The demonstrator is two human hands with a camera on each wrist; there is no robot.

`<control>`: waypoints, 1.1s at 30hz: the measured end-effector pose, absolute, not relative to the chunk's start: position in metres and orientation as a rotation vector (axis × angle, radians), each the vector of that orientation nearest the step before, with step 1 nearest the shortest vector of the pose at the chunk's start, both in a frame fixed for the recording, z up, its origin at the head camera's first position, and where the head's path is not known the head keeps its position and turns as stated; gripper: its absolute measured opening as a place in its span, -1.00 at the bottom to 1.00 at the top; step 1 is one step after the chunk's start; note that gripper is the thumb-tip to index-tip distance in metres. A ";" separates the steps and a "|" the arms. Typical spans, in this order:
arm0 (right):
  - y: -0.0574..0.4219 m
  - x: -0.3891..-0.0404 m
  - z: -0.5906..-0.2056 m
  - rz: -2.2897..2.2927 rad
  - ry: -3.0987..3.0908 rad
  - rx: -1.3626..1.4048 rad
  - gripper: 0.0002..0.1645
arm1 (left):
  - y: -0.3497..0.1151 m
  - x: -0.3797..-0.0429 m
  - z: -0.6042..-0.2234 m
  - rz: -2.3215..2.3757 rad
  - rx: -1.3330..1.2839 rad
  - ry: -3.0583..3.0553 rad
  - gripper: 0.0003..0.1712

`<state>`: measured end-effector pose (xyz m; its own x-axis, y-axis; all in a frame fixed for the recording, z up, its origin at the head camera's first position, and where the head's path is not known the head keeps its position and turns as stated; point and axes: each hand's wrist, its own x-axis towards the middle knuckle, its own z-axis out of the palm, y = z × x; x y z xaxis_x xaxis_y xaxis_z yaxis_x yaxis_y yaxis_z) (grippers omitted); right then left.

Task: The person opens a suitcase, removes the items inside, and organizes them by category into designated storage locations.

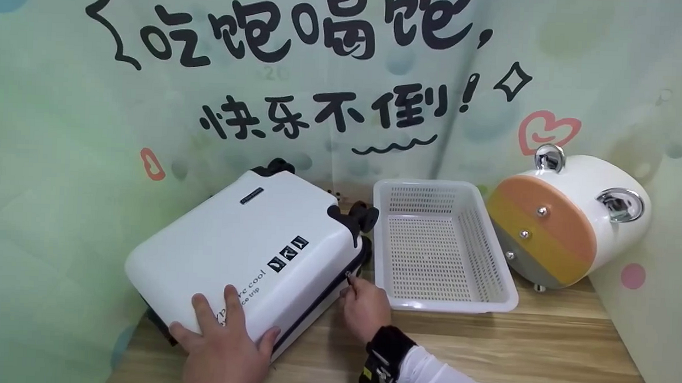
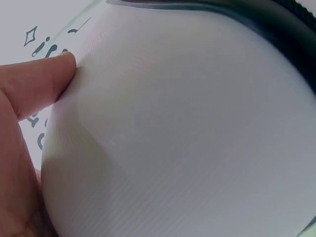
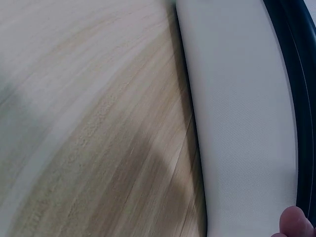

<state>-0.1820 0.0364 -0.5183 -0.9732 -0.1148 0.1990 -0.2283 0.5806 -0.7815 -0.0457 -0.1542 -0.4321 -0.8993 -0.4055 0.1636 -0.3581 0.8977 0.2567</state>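
Observation:
A white hard-shell suitcase [image 1: 220,249] with black wheels lies flat and slanted on the wooden table. My left hand [image 1: 228,346] rests on its lid near the front corner, fingers spread; in the left wrist view the thumb [image 2: 44,81] touches the shell's edge. At the suitcase's right side, my right hand [image 1: 368,308] pinches a small zipper pull [image 1: 349,278] on the dark zipper band, near the wheeled end. The right wrist view shows the white side wall [image 3: 237,108], the dark band [image 3: 296,89] and one fingertip [image 3: 295,223].
A white perforated plastic basket [image 1: 442,304] stands just right of the suitcase. Farther right, a white drum-shaped object [image 1: 614,178] with a striped end and chrome handles lies near the wall. A printed backdrop [image 1: 334,72] hangs behind the wooden table [image 1: 539,351].

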 end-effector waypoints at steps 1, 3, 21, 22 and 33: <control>0.037 -0.182 -0.518 1.350 -2.676 0.294 -0.65 | -0.154 -0.046 -0.432 -0.325 0.583 -2.853 0.20; 0.037 -0.181 -0.518 1.344 -2.670 0.293 -0.65 | -0.153 -0.046 -0.432 -0.324 0.589 -2.854 0.21; 0.034 -0.187 -0.508 1.351 -2.712 0.183 -0.65 | -0.153 -0.052 -0.432 -0.362 0.535 -2.828 0.20; 0.034 -0.187 -0.507 1.353 -2.715 0.179 -0.66 | -0.152 -0.052 -0.432 -0.359 0.538 -2.830 0.20; 0.036 -0.194 -0.491 1.103 -2.907 0.265 -0.77 | -0.149 -0.054 -0.434 -0.355 0.518 -2.793 0.16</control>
<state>-0.1936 0.0361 -0.4914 -0.9853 -0.1509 0.0799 -0.1659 0.7357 -0.6566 -0.0543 -0.1491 -0.4344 -0.8971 -0.3805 0.2245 -0.3123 0.9056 0.2869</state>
